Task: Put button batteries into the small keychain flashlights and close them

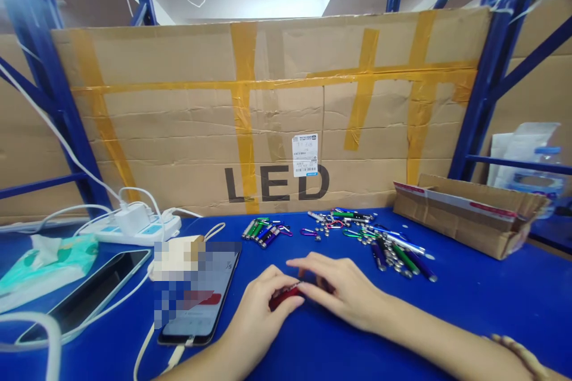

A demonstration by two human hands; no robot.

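Note:
My left hand (261, 303) is closed around a small red metal tube (282, 296), like the body of a mini flashlight; the fingers cover most of it. My right hand (337, 286) meets the tube's right end with its thumb, the index finger reaching out above. What its curled fingers hold, if anything, is hidden. Beyond my hands lies a group of green, silver, blue and purple mini flashlights (263, 232) with carabiner clips. To the right is a looser pile of coloured tubes (404, 256), with small silver round pieces (318, 231) and more clips among them.
A smartphone (210, 297) on a charging cable lies left of my hands, beside a white block (174, 259). Farther left are a second phone (89, 292), a tissue pack (49, 262) and a power strip (165, 229). An open cardboard box (465, 220) stands right; a cardboard wall (187, 131) closes the back.

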